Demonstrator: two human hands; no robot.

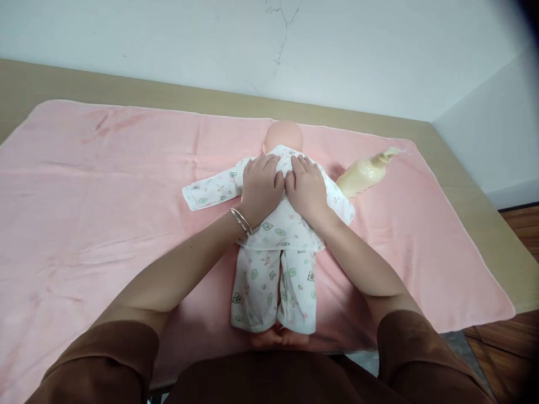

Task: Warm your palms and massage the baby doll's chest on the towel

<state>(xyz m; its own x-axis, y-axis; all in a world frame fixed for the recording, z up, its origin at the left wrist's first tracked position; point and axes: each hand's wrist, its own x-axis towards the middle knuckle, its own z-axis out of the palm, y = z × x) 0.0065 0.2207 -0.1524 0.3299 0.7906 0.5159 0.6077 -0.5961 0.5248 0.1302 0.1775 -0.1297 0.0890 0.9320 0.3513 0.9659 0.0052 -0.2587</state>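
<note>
A baby doll [283, 233] in white printed pyjamas lies face down, its bald head away from me and its feet toward me. On the left side of its upper back rests my left hand [261, 188], flat with the fingers stretched out. My right hand [307, 188] lies the same way on the right side, thumb close to the other thumb. Neither hand grips anything. The doll's left-hand sleeve is spread outward; the other sleeve partly shows beside my right wrist.
A pink blanket [105, 224] covers most of the wooden table [463, 207]. A pale yellow pump bottle [362, 175] lies tilted on it, right of the doll's shoulder. Behind the table stands a white wall [189, 50]. Wooden flooring [505, 350] shows at the lower right.
</note>
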